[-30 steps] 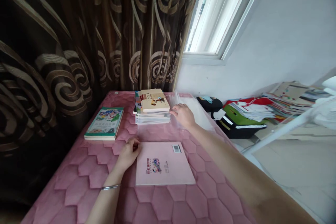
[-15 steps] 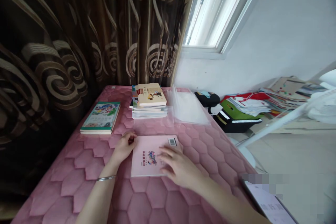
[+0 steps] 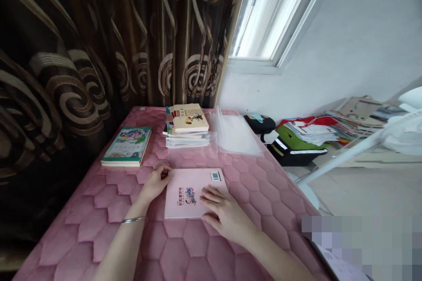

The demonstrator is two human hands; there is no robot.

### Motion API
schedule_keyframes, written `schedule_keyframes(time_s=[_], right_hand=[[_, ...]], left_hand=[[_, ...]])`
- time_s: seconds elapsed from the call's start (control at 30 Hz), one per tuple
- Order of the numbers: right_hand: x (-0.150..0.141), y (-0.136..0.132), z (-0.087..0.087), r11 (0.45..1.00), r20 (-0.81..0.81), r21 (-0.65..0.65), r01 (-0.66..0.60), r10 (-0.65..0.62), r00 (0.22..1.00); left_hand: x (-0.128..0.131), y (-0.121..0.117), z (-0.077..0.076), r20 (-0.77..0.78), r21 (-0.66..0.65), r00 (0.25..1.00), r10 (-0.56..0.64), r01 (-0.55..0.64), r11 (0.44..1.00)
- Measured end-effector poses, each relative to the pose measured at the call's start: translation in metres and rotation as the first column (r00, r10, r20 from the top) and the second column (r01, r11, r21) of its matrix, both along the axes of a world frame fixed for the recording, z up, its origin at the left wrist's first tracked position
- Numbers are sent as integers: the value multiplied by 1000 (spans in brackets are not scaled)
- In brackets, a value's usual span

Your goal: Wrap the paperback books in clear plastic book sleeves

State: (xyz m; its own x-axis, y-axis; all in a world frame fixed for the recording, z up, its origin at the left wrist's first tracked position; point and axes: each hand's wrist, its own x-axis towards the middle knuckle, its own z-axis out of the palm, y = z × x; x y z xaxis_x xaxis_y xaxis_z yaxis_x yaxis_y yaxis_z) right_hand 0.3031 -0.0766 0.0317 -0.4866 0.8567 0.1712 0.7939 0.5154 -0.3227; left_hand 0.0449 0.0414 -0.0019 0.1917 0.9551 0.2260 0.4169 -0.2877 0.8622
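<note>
A pink book (image 3: 184,184) lies flat on the bed, its barcode and small colourful picture facing up. My left hand (image 3: 157,182), with a silver bracelet on the wrist, has its fingers curled and pinched at the book's left edge near the far corner. Across the book's right part lies my right hand (image 3: 224,213), palm down with the fingers stretched out, covering some of the surface. Beyond the book stands a stack of books (image 3: 191,118), some with clear plastic at their edges. Clear plastic book covers (image 3: 235,134) lie to the right of that stack.
Green-edged books (image 3: 128,145) lie at the left of the pink quilted bed (image 3: 184,250). A patterned curtain (image 3: 132,52) hangs behind. To the right are a black and green bag (image 3: 293,149), paper piles (image 3: 359,116) and a white fan stand (image 3: 343,153). A device is partly blurred at lower right.
My right hand has settled lower onto the book, its fingers now flat against the surface. My left hand stays at the left edge.
</note>
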Motion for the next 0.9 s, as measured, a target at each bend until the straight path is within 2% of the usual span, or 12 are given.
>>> schedule_keyframes(time_s=[0.33, 0.53, 0.63, 0.73, 0.8, 0.9], right_hand=[[1, 4, 9, 994, 54, 66, -83, 80, 995], [1, 9, 25, 991, 76, 21, -129, 127, 989], [-1, 15, 38, 1000, 208, 15, -26, 23, 978], [-5, 26, 51, 988, 313, 120, 102, -135, 940], [-8, 37, 57, 957, 304, 226, 180, -245, 921], [-11, 57, 62, 868, 216, 401, 291, -399, 891]], left_hand=[[-1, 1, 0, -13, -6, 1000, -6, 6, 1000], [0, 0, 2, -29, 42, 1000, -9, 10, 999], [0, 0, 3, -56, 49, 998, 7, -4, 999], [2, 0, 5, -45, 83, 998, 46, -43, 996], [3, -2, 10, 12, 98, 992, 126, -127, 987], [7, -11, 21, 136, 51, 958, 252, -261, 964]])
